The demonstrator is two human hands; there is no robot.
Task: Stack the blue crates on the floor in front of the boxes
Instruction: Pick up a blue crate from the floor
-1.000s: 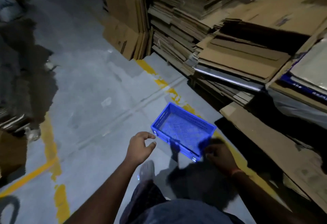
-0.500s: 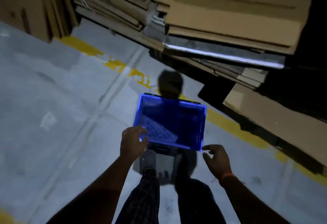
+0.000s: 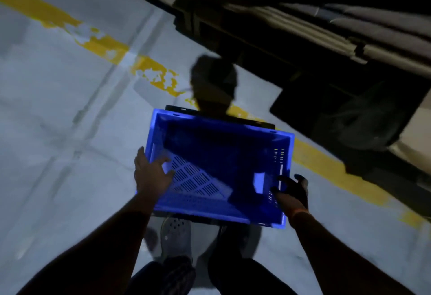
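Note:
One blue plastic crate (image 3: 224, 145) with a slotted bottom sits low over the grey floor, straight below me and open side up. My left hand (image 3: 150, 174) grips its left wall, thumb inside the rim. My right hand (image 3: 290, 188) holds the right wall, fingers curled over the edge. A dark rim shows behind the crate's far edge; I cannot tell whether it is another crate or shadow. My own shadow falls across the crate's inside.
A worn yellow line (image 3: 105, 45) runs diagonally across the concrete floor. Stacks of flattened cardboard boxes (image 3: 326, 22) on dark pallets fill the upper right, close behind the crate. My feet (image 3: 176, 236) stand just below the crate.
I have bent down over the crate. Both hands, open beside it a second ago, have closed on its left and right walls. The view has dropped closer to the floor.

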